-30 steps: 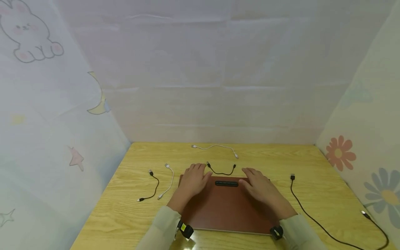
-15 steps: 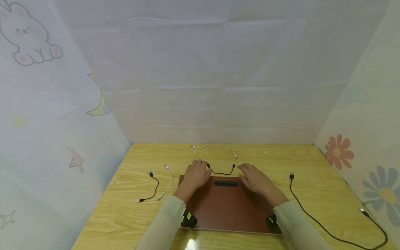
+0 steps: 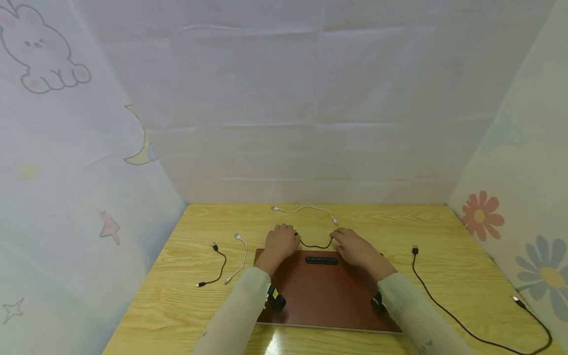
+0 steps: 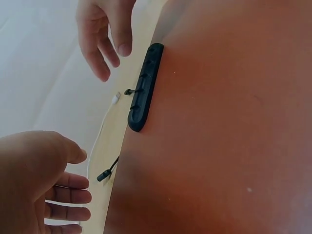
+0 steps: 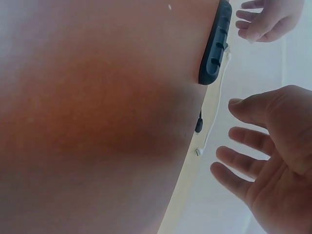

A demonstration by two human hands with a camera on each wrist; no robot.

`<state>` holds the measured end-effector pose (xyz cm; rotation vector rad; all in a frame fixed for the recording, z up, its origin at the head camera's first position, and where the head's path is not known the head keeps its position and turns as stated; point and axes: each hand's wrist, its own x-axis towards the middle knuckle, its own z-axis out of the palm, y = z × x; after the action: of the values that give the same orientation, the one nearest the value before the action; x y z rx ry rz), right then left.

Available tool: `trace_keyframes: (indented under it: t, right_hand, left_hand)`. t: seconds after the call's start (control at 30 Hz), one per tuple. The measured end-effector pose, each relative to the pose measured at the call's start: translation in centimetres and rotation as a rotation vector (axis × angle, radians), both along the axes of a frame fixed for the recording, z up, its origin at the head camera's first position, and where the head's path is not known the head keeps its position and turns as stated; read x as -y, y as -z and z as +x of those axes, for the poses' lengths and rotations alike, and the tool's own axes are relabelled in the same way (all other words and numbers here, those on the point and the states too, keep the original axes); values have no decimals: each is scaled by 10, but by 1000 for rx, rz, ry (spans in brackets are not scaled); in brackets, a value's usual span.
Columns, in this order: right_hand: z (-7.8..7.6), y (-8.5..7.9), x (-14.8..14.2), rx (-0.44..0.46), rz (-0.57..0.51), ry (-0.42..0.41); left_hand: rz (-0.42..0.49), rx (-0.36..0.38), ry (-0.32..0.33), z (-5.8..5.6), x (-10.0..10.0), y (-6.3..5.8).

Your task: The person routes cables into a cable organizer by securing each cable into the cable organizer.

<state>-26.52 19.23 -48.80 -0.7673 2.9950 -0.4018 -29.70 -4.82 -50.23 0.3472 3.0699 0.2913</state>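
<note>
No text is legible, sleeve marks [image 3: 425,346] included.

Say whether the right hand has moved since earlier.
Yes. The right hand has moved leftward and slightly forward, judged against the slotted black strip on the brown board.

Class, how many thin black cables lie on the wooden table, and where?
3: one short black cable at left; a second short one beyond the flat reddish-brown board; a long black cable at right. Others could be hidden.
</note>
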Motion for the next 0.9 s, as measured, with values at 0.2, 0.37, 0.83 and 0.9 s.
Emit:
trace_keyframes:
  t: [0.2,0.37,0.83,0.9]
  right_hand:
    - [-7,1,3,-19,-4,-34]
    - [-14,3,5,31,-8,-21]
    - [-28,24,5,54,0,-11]
    - [-29,26,5,50,5,-15]
  left_hand:
    - [0,36,-50,-6,-5,-2]
    - [9,74,-76,-9,-10,-1]
    - [34,136,-138,-17,-11,5]
    - [32,137,-136,-19,-12,6]
